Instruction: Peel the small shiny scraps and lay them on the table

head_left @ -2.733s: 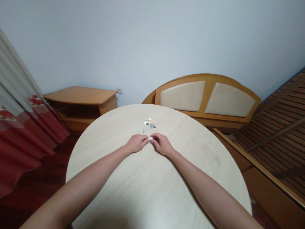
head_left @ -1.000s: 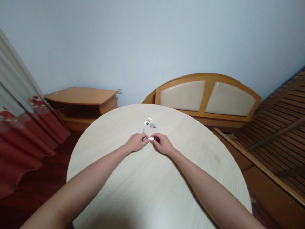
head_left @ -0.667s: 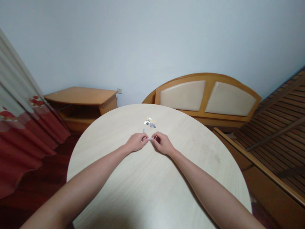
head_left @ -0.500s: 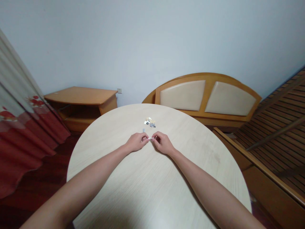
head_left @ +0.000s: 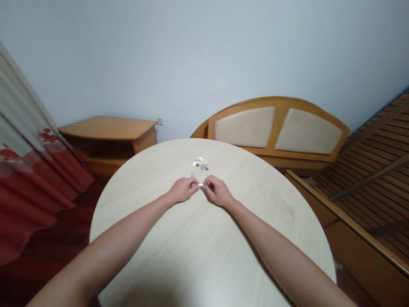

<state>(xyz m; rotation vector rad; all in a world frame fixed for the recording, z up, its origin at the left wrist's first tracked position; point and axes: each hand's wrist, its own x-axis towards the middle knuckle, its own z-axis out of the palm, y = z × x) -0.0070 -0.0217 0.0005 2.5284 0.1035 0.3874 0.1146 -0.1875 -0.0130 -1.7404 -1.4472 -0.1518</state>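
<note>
Between my two hands is a small, thin, whitish shiny piece (head_left: 200,185), too small to make out its kind. My left hand (head_left: 184,189) pinches its left end between thumb and fingers. At its right end, my right hand (head_left: 217,190) pinches it the same way. Just beyond the left fingertips lies a small grey-blue piece (head_left: 192,174), flat on the table. Farther off is a loose pile of small flat pieces (head_left: 201,163) in white, tan and dark grey.
Both forearms rest over a round pale wooden table (head_left: 198,247). Behind it at left stands a wooden cabinet (head_left: 108,127); at right are a padded headboard (head_left: 246,128) and a slatted bed frame (head_left: 367,170). A red and white curtain (head_left: 41,179) hangs at left.
The small piece between my fingertips looks tilted, showing a brighter white face now. My hands stay in nearly the same place, and the pile has not moved.
</note>
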